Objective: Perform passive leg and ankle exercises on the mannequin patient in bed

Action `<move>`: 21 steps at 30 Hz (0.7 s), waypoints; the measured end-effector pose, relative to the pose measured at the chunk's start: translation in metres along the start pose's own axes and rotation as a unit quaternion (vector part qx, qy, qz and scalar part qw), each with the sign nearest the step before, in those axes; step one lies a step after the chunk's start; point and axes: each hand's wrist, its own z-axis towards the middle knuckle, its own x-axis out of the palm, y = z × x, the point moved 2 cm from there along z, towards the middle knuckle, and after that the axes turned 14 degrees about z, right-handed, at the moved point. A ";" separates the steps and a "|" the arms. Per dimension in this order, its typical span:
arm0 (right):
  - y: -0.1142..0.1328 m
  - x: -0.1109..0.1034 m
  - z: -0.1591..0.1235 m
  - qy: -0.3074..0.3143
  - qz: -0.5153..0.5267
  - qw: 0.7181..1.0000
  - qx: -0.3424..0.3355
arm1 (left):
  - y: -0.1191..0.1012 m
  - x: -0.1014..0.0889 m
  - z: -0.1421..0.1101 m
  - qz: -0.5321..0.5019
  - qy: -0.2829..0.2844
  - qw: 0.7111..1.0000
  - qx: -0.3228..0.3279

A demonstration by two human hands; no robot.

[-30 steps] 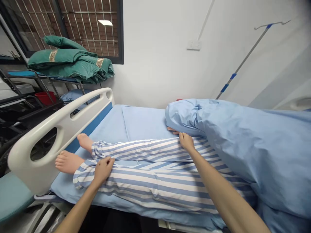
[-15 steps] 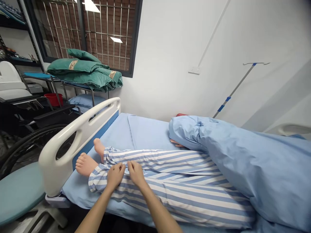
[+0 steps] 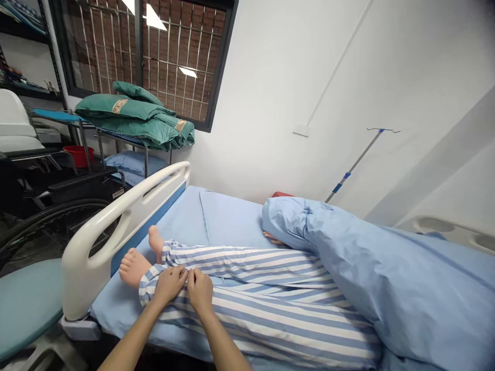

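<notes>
striped pants lie on the legs of a figure on the bed, and both of the person's hands are on the near pant leg. the left hand and the right hand sit side by side on the cloth, just above the bare feet at the foot of the bed. each hand is curled down, not spread, and the fingertips of the two hands almost touch. they may be pinching a small fold, but it is too hard to see whether they pinch or only press. the cloth looks thin, soft and light, so it should bend and bunch up easily. the hem by the ankle looks like a good place to hold it.

a blue blanket covers the top half of the figure, up the bed from the pants. a white end board stands at the foot of the bed. past it are green quilts with gold bands, a red bucket and a wheelchair. the gold bands show a pattern, and no words can be read.
</notes>
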 end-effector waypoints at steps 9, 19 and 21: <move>0.007 0.011 0.002 -0.020 0.007 1.000 0.010 | 0.003 0.011 0.002 0.017 -0.002 0.999 -0.027; 0.010 0.007 0.003 -0.028 0.013 0.999 0.011 | 0.003 0.011 0.004 0.048 0.001 0.999 -0.024; 0.010 0.007 0.004 -0.025 0.017 1.000 0.010 | 0.002 0.010 0.003 0.053 -0.004 0.998 -0.027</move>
